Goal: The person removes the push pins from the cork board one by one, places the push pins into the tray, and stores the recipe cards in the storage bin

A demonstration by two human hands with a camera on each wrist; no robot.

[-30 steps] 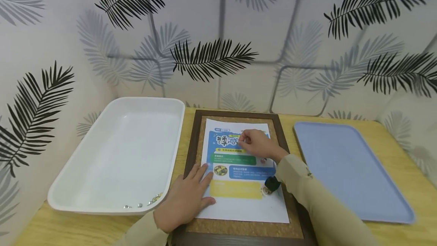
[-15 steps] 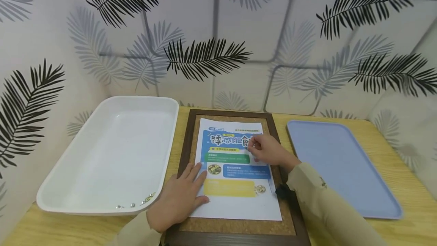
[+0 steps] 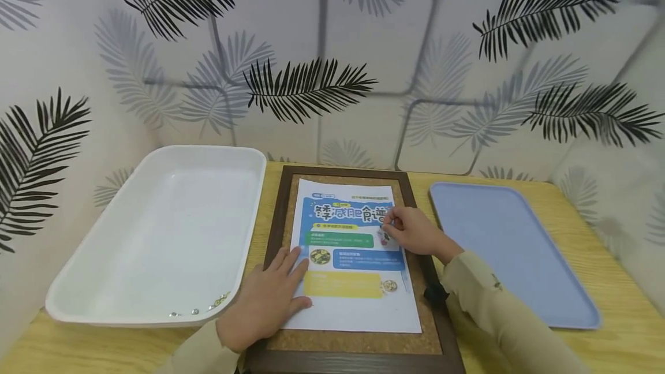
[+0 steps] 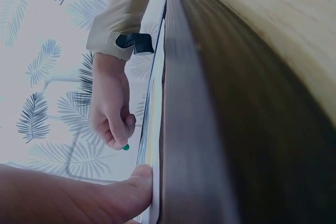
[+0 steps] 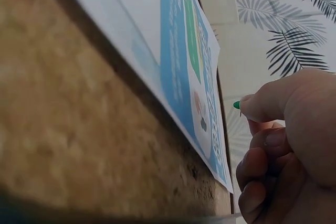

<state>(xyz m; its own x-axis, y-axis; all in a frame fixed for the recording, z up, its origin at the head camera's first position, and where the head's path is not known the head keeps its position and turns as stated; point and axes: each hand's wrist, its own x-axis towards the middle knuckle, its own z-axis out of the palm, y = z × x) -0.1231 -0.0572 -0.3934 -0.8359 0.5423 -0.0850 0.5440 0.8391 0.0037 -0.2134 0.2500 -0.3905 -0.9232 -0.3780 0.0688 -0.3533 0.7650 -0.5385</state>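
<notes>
While the left hand [image 3: 267,302] lay flat with its fingers spread across the left side of the board [image 3: 358,344], the right hand [image 3: 418,232] was up over the board's right half, thumb and fingertips drawn in tight on a tiny green pin [image 5: 237,105]. You could see a bit of the needle poking out in the right wrist view, and both wrist views had the pin held just off the board's face, apart from the paper.

So, the paper [image 3: 353,310] was lying on the cork inside the board's brown frame, with a strip of cork showing around it. It had a blue heading up by the board's far end, then green, blue and yellow panels, plus a small round food picture toward the board's left side. The left thumb was pressing on the paper's edge.

Left of the board sat a big white tub [image 3: 161,235] with some small shiny and yellowish bits [image 3: 219,302] in the corner closest to the board, too small to make out. A pale blue tray [image 3: 506,247] lay to the board's right. Everything was on a wood-look table [image 3: 104,345], with a leaf-patterned wall [image 3: 363,27] behind the board.
</notes>
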